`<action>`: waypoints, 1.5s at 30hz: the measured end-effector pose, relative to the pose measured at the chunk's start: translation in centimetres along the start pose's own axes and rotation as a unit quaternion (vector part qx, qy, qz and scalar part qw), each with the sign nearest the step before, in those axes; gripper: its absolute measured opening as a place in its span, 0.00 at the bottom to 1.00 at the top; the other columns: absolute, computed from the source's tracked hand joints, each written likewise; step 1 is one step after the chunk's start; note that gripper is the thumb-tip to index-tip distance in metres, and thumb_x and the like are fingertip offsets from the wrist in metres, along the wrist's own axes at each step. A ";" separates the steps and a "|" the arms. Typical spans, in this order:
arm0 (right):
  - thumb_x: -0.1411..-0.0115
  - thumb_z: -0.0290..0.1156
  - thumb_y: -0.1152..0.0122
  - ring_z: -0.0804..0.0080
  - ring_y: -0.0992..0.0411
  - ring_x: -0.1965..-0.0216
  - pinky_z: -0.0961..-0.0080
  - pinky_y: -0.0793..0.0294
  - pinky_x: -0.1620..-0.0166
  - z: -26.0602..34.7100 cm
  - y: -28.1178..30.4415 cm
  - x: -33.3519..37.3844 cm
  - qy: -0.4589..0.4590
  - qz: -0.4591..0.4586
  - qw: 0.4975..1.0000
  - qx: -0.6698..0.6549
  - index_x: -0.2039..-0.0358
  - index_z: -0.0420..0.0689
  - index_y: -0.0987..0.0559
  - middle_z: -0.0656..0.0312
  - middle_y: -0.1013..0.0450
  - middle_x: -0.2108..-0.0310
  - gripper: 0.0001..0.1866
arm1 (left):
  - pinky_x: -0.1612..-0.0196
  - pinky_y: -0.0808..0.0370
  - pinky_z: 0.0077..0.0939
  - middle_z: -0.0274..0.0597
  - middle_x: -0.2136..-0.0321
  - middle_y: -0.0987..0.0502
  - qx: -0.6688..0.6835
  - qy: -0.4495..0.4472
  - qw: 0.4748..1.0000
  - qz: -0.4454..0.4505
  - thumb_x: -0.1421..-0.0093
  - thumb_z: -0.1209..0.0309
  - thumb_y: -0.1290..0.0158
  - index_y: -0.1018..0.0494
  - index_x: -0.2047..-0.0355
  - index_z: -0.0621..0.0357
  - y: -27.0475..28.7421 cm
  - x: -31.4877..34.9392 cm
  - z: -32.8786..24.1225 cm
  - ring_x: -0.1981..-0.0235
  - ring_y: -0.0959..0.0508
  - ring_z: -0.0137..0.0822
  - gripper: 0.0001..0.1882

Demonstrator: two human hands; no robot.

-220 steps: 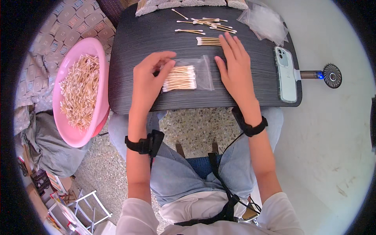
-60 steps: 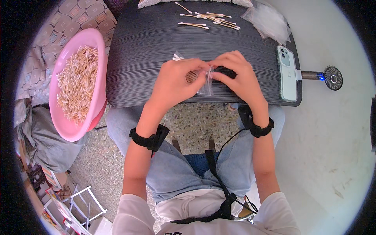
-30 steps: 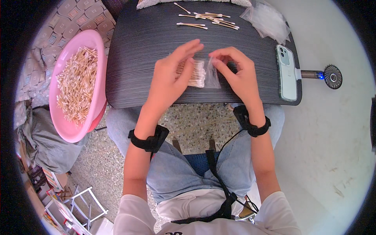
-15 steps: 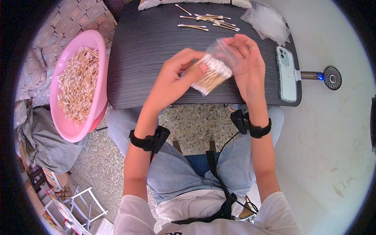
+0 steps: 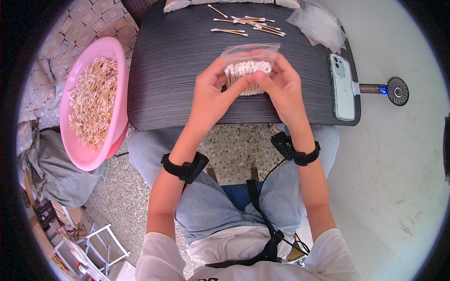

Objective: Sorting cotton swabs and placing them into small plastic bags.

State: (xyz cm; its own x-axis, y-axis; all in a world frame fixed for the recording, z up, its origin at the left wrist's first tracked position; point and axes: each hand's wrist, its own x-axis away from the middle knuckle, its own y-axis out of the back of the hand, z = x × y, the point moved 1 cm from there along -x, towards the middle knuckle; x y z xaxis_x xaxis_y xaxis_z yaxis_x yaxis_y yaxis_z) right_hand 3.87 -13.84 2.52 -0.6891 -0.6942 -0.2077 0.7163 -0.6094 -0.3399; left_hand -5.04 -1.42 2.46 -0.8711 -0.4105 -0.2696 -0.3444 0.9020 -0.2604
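- Your left hand (image 5: 212,93) and right hand (image 5: 280,86) together hold a small clear plastic bag (image 5: 250,55) above the middle of the dark table (image 5: 173,75); the fingers of both hands are closed on its lower half, thumbs in front.
- The bag holds a tight bundle of cotton swabs (image 5: 247,74). Their long axis runs roughly 12 to 6 o'clock, with the white tips up toward 12 and the wooden sticks pointing down into your hands.
- The bag's open top edge sits at the far end, toward 12 o'clock, and stands clear of the swab tips.
- At 9 o'clock from your hands, a pink basin (image 5: 101,56) sits just beside the table's left edge, filled with a loose heap of swabs (image 5: 93,100) lying in every direction.
- At 12 o'clock, near the table's far edge, a few loose swabs (image 5: 246,24) lie scattered, mostly lengthwise from 9 to 3 o'clock.
- At about 1 o'clock, a crumpled pile of empty clear bags (image 5: 318,24) rests at the table's far right corner.
- At 3 o'clock, a pale phone (image 5: 342,89) lies flat along the table's right edge, its long axis from 12 to 6 o'clock.
- Just past the phone, a small handheld fan (image 5: 391,90) lies off the table's right side, its handle pointing toward the phone.
- Each of your wrists carries a black strap (image 5: 185,167).
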 end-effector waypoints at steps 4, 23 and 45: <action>0.42 0.22 0.34 0.76 0.29 0.51 0.76 0.29 0.46 0.2 -0.2 0.1 0.007 -0.014 0.999 0.028 0.50 0.36 0.27 0.60 0.26 0.54 0.20 | 0.50 0.25 0.24 0.41 0.54 0.22 -0.002 0.061 0.998 0.009 0.43 0.79 0.39 0.26 0.50 0.65 0.9 -0.2 -0.5 0.54 0.22 0.29 0.19; 0.39 0.24 0.39 0.75 0.28 0.52 0.75 0.29 0.48 0.3 -0.2 0.5 -0.034 -0.003 0.999 -0.033 0.59 0.40 0.27 0.56 0.25 0.53 0.09 | 0.58 0.27 0.19 0.36 0.62 0.20 0.030 0.041 0.999 0.019 0.41 0.76 0.40 0.21 0.59 0.65 0.9 0.6 0.1 0.62 0.24 0.22 0.10; 0.34 0.33 0.42 0.76 0.30 0.52 0.78 0.29 0.51 0.1 -0.8 0.5 -0.101 -0.022 0.987 -0.120 0.45 0.43 0.35 0.60 0.30 0.52 0.20 | 0.55 0.29 0.18 0.37 0.61 0.19 0.086 0.110 0.990 -0.012 0.38 0.70 0.45 0.22 0.57 0.65 0.5 0.1 -0.1 0.60 0.23 0.24 0.12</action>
State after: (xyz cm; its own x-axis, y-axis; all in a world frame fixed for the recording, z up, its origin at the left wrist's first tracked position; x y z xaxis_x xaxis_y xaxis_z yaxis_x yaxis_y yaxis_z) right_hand 2.97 -13.73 2.77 -0.6656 -0.7463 -0.0090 0.6231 -0.5490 -0.5571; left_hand -5.33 -1.06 2.37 -0.9251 -0.3755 -0.0568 -0.3182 0.8480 -0.4239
